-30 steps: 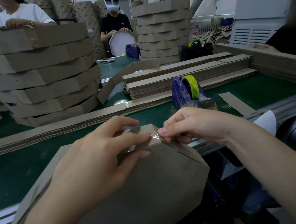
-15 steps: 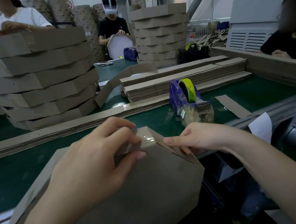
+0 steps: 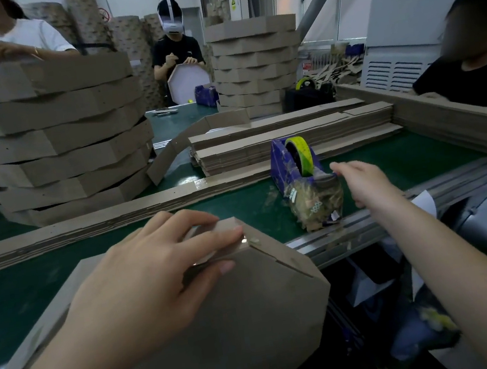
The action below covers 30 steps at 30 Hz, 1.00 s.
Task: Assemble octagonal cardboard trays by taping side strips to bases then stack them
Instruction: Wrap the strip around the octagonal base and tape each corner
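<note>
The cardboard tray point(image 3: 213, 343) was at the near edge of the green surface point(image 3: 18, 294), tipped up so its flat bottom point(image 3: 253, 313) faced the person. The left hand point(image 3: 155, 276) gripped one corner, fingers on the side strip point(image 3: 282, 252) and thumb on the bottom. A small shiny bit of tape point(image 3: 244, 240) sat on that corner.

The right hand point(image 3: 360, 184) was stretched out to the blue tape holder point(image 3: 304, 182). Its fingers were loose and held nothing that could be seen. The fingertips were just beside the cutting end.

Things could go wrong from here. That corner showed only one little bit of tape, so if the left hand let go, the strip might spring away from the bottom. The tray hung partly off the surface, so it could slip down. A new piece of tape could twist or stick to the fingers, and the cutter could nick a finger that came in too fast.

The inside of the tray was turned away, so what was in it could not be seen. The tape holder had a yellow-green roll point(image 3: 305, 154) in it and old tape scraps stuck on its front. Behind it lay flat strips point(image 3: 292, 137) in a low pile. A tall stack of finished trays point(image 3: 54, 141) stood at the left, and another stack point(image 3: 256, 65) stood farther back.
</note>
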Motion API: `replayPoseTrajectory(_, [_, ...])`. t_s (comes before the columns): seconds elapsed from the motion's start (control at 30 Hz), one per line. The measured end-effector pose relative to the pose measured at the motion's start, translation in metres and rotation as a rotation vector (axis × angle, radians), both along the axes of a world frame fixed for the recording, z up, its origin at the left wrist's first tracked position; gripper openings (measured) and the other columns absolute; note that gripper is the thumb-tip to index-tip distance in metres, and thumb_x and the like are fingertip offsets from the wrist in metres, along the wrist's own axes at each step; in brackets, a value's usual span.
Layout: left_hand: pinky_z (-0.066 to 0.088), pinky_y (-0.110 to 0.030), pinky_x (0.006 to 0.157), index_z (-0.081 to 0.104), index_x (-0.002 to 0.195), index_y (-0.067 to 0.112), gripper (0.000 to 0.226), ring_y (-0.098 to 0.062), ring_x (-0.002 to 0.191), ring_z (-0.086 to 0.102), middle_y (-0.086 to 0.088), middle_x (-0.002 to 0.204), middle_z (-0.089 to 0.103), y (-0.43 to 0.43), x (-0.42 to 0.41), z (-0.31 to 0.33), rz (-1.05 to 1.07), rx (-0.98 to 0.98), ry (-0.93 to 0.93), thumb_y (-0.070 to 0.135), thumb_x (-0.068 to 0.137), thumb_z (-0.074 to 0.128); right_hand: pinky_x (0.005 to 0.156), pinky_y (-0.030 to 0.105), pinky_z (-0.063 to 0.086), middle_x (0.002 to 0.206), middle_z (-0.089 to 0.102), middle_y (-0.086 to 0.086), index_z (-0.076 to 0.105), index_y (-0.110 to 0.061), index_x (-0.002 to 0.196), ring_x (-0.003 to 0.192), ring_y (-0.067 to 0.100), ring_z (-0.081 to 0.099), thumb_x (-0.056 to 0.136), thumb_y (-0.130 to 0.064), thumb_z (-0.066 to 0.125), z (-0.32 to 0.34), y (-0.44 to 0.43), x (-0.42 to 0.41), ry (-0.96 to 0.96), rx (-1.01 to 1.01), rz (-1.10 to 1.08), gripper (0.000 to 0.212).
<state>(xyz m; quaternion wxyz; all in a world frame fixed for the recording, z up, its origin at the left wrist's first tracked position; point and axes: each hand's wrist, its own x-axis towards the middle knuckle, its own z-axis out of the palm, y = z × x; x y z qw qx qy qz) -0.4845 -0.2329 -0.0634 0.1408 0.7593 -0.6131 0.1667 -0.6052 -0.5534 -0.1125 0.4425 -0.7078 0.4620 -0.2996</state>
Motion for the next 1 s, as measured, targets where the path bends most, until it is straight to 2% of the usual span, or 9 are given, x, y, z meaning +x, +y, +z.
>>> replayPoseTrajectory(0.1, [0.046,-0.022,0.055,0.061,0.117,0.049,0.037,-0.007,0.103,0.060,0.025,0.117,0.058,0.001,0.001,-0.001,0.003,-0.008,-0.002,0.055,0.089,0.038,0.054,0.028,0.031,0.064,0.046,-0.009,0.069,-0.020,0.092,0.059,0.010,0.040,0.093,-0.046,0.056,0.002,0.002,0.003,-0.138,0.058,-0.005,0.029])
replayPoseTrajectory(0.2, [0.047,-0.022,0.055,0.061,0.117,0.049,0.037,-0.007,0.103,0.060,0.026,0.117,0.057,0.001,0.003,-0.001,0.008,-0.009,0.007,0.056,0.089,0.038,0.052,0.028,0.028,0.069,0.048,-0.009,0.070,-0.023,0.088,0.061,0.011,0.038,0.089,-0.050,0.060,0.008,0.007,0.006,-0.091,0.108,0.050,0.029])
replayPoseTrajectory(0.37, [0.048,-0.023,0.058,0.061,0.117,0.049,0.037,-0.008,0.104,0.060,0.026,0.118,0.056,0.002,0.004,-0.001,-0.004,-0.004,0.016,0.056,0.089,0.037,0.045,0.019,0.028,0.079,0.060,-0.001,0.075,-0.013,0.091,0.054,0.007,0.035,0.084,-0.024,0.071,0.012,0.013,0.013,-0.304,0.268,0.012,0.014])
replayPoseTrajectory(0.53, [0.042,-0.019,0.058,0.060,0.117,0.050,0.038,-0.007,0.104,0.060,0.027,0.119,0.056,0.001,0.003,-0.001,0.013,0.003,0.016,0.057,0.089,0.037,0.054,0.021,0.031,0.072,0.047,-0.004,0.076,-0.015,0.078,0.059,0.006,0.032,0.076,-0.018,0.075,0.013,0.016,0.013,-0.507,0.406,-0.097,0.003])
replayPoseTrajectory(0.63, [0.047,-0.022,0.059,0.060,0.117,0.050,0.037,-0.007,0.104,0.060,0.027,0.119,0.056,0.001,0.003,-0.001,0.002,0.000,0.029,0.057,0.088,0.038,0.058,0.021,0.034,0.063,0.051,-0.006,0.074,-0.017,0.057,0.055,0.006,0.036,0.077,-0.011,0.067,-0.003,0.026,0.006,-0.665,0.330,-0.048,0.022])
replayPoseTrajectory(0.73, [0.039,-0.014,0.058,0.060,0.117,0.051,0.037,-0.006,0.104,0.060,0.027,0.119,0.056,0.001,0.003,0.000,0.016,0.007,0.029,0.057,0.088,0.038,0.066,0.024,0.039,0.056,0.050,-0.007,0.064,-0.015,0.045,0.057,0.009,0.041,0.073,-0.004,0.059,-0.021,0.035,-0.003,-0.839,0.248,0.062,0.030])
replayPoseTrajectory(0.8, [0.041,-0.016,0.057,0.060,0.117,0.051,0.037,-0.006,0.104,0.059,0.028,0.119,0.056,0.001,0.004,0.000,0.020,0.005,0.035,0.058,0.088,0.038,0.070,0.028,0.039,0.064,0.046,-0.005,0.057,-0.016,0.044,0.065,0.013,0.044,0.069,-0.004,0.061,-0.031,0.038,-0.007,-0.750,0.126,0.065,0.028])
replayPoseTrajectory(0.9, [0.045,-0.021,0.058,0.060,0.118,0.051,0.038,-0.006,0.105,0.059,0.028,0.119,0.056,0.002,0.004,0.001,0.024,0.004,0.044,0.058,0.088,0.037,0.068,0.022,0.038,0.078,0.042,-0.002,0.056,0.004,0.054,0.071,0.005,0.049,0.075,-0.006,0.067,-0.041,0.036,-0.019,-0.254,-0.184,-0.081,0.026])
replayPoseTrajectory(1.0, [0.034,-0.013,0.056,0.062,0.115,0.050,0.038,-0.005,0.103,0.060,0.028,0.117,0.057,0.004,0.002,0.002,0.055,0.010,0.057,0.059,0.087,0.038,0.061,0.017,0.035,0.083,0.041,-0.007,0.059,-0.004,0.056,0.069,-0.007,0.047,0.080,-0.010,0.070,-0.041,0.040,-0.034,-0.082,-0.374,-0.154,0.027])
